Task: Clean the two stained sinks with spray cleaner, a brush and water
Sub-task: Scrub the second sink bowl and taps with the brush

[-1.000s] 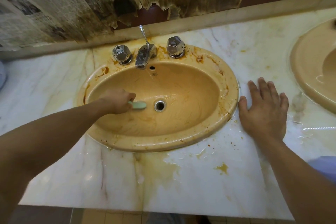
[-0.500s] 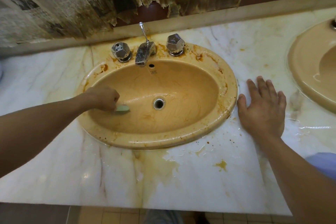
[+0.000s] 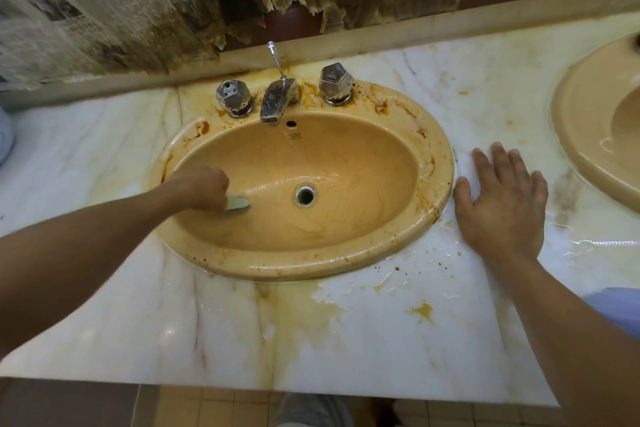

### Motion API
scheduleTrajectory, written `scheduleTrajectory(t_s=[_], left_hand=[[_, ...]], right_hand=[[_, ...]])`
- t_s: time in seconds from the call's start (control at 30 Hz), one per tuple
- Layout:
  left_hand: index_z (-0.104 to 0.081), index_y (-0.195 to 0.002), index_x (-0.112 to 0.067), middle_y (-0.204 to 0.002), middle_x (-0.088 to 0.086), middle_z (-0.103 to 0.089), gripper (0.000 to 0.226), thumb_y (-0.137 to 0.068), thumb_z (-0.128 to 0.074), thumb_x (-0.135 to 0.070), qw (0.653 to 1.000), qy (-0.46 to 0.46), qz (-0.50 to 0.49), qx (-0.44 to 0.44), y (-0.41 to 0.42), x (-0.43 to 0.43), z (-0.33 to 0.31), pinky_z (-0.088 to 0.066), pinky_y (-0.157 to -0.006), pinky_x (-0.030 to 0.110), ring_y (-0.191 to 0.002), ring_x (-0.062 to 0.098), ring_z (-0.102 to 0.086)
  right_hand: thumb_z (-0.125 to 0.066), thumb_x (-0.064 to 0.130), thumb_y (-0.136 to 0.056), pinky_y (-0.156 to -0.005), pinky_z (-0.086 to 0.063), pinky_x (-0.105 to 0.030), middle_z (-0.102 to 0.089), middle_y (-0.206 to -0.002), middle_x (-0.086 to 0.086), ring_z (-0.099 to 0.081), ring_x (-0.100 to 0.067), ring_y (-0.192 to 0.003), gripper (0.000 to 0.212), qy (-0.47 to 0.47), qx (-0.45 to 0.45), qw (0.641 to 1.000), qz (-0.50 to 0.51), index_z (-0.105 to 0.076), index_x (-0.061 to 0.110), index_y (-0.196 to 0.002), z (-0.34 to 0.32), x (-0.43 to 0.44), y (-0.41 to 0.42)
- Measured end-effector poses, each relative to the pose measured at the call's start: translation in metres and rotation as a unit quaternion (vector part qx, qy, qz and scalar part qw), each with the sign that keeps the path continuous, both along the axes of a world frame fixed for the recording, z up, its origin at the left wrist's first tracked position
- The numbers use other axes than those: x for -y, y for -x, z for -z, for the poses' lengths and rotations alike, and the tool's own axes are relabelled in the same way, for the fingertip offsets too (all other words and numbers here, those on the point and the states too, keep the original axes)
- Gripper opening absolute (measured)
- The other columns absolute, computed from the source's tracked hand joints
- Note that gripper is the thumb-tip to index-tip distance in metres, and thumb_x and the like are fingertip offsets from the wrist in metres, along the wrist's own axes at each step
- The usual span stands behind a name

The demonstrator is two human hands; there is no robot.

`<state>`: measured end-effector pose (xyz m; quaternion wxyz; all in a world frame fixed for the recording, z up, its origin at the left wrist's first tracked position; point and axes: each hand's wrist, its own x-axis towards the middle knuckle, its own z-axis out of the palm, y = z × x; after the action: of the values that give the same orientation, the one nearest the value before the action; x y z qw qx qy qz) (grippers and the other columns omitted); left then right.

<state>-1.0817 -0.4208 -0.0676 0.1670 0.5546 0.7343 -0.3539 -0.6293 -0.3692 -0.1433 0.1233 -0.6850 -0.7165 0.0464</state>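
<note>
An oval tan sink (image 3: 426,218) with brown stains on its rim is set in the marble counter, wet and smeared inside. My left hand (image 3: 201,185) grips a pale green brush (image 3: 238,203) whose head lies on the basin's left slope, left of the drain (image 3: 305,195). My right hand (image 3: 502,204) lies flat with fingers spread on the wet counter just right of the sink rim. A second tan sink (image 3: 588,152) shows at the right edge, partly cut off. No spray bottle is in view.
A chrome faucet (image 3: 277,100) with two faceted knobs (image 3: 233,98) (image 3: 335,82) stands at the sink's back. The marble counter (image 3: 346,340) carries yellow-brown puddles and spots in front. Stained, torn newspaper (image 3: 138,3) covers the wall behind.
My left hand has swept the brush left across the basin and then partly back toward the drain. My right hand has stayed flat on the counter.
</note>
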Motion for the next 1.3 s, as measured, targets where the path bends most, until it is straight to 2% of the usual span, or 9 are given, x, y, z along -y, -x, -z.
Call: scheduleTrajectory(t_s=[0.1,0.27,0.37,0.57,0.73,0.83,1.03,1.17,1.3], left_hand=[[-0.07,-0.092,-0.023,-0.096,-0.001,-0.071,0.017,-0.091,-0.074,-0.039,0.993,0.109,0.002,0.031,-0.002,0.002,-0.006,-0.057,-0.081,0.035,-0.093,0.021,-0.068],[-0.076,-0.104,-0.013,-0.085,0.007,-0.068,0.028,-0.091,-0.077,-0.038,0.982,0.159,-0.092,0.044,-0.004,-0.003,-0.038,-0.039,-0.051,0.027,-0.063,0.021,-0.049],[-0.073,-0.117,-0.011,-0.109,0.007,-0.074,0.035,-0.098,-0.068,-0.041,0.988,0.145,-0.06,0.0,-0.015,0.003,-0.036,-0.043,-0.051,0.02,-0.073,0.019,-0.057],[-0.074,-0.096,-0.018,-0.076,0.002,-0.06,0.02,-0.091,-0.076,-0.038,0.977,0.125,-0.076,0.158,-0.057,0.0,-0.035,-0.035,-0.051,0.027,-0.059,0.02,-0.046],[-0.071,-0.109,-0.005,-0.082,0.003,-0.063,0.034,-0.096,-0.071,-0.036,0.988,0.117,-0.101,0.0,0.002,0.006,-0.052,-0.043,-0.052,0.024,-0.059,0.017,-0.052],[-0.072,-0.104,0.001,-0.067,0.005,-0.052,0.034,-0.092,-0.074,-0.03,0.974,0.13,-0.177,0.058,0.0,0.007,-0.051,-0.029,-0.044,0.024,-0.046,0.017,-0.035],[-0.073,-0.099,-0.017,-0.079,0.001,-0.064,0.02,-0.094,-0.073,-0.036,0.976,0.079,-0.085,0.186,-0.097,0.008,-0.036,-0.039,-0.051,0.027,-0.061,0.019,-0.051],[-0.068,-0.104,-0.016,-0.094,0.0,-0.067,0.026,-0.097,-0.066,-0.042,0.993,0.083,-0.066,0.044,-0.053,0.016,-0.035,-0.053,-0.073,0.029,-0.083,0.017,-0.064],[-0.067,-0.096,-0.011,-0.093,0.002,-0.069,0.021,-0.095,-0.067,-0.032,0.983,0.08,-0.167,-0.016,0.013,0.002,-0.032,-0.049,-0.063,0.027,-0.068,0.015,-0.059]], right_hand=[[-0.024,0.053,-0.101,-0.126,-0.01,-0.052,-0.026,-0.169,-0.002,-0.016,-0.022,-0.157,0.066,-0.005,-0.003,1.0,-0.004,-0.036,0.024,-0.158,0.0,0.0,0.0],[-0.025,0.052,-0.101,-0.125,-0.011,-0.053,-0.028,-0.168,-0.004,-0.018,-0.023,-0.156,0.065,-0.01,-0.008,1.0,-0.006,-0.037,0.022,-0.158,0.0,0.001,0.0],[-0.026,0.052,-0.101,-0.125,-0.012,-0.054,-0.028,-0.168,-0.005,-0.018,-0.024,-0.156,0.065,-0.014,-0.011,1.0,-0.008,-0.037,0.021,-0.157,0.0,0.0,-0.001],[-0.026,0.052,-0.101,-0.125,-0.012,-0.054,-0.027,-0.168,-0.005,-0.018,-0.024,-0.156,0.065,-0.011,-0.01,1.0,-0.009,-0.036,0.021,-0.157,0.0,0.0,-0.001],[-0.027,0.051,-0.101,-0.125,-0.013,-0.055,-0.027,-0.168,-0.004,-0.018,-0.024,-0.156,0.064,-0.011,-0.012,1.0,-0.011,-0.036,0.022,-0.157,0.0,0.0,-0.001],[-0.027,0.051,-0.101,-0.125,-0.013,-0.055,-0.027,-0.168,-0.004,-0.018,-0.024,-0.156,0.064,-0.011,-0.011,1.0,-0.008,-0.036,0.022,-0.157,0.0,0.0,-0.001],[-0.025,0.052,-0.101,-0.125,-0.012,-0.054,-0.026,-0.168,-0.004,-0.017,-0.023,-0.156,0.065,-0.006,-0.008,1.0,-0.008,-0.036,0.023,-0.158,0.0,-0.001,-0.001],[-0.025,0.052,-0.101,-0.125,-0.012,-0.053,-0.026,-0.168,-0.003,-0.017,-0.023,-0.156,0.065,-0.008,-0.01,1.0,-0.007,-0.036,0.023,-0.158,-0.001,0.0,0.0],[-0.026,0.051,-0.101,-0.125,-0.013,-0.054,-0.027,-0.168,-0.004,-0.018,-0.023,-0.156,0.064,-0.008,-0.011,1.0,-0.004,-0.037,0.022,-0.157,-0.001,0.0,0.001]])
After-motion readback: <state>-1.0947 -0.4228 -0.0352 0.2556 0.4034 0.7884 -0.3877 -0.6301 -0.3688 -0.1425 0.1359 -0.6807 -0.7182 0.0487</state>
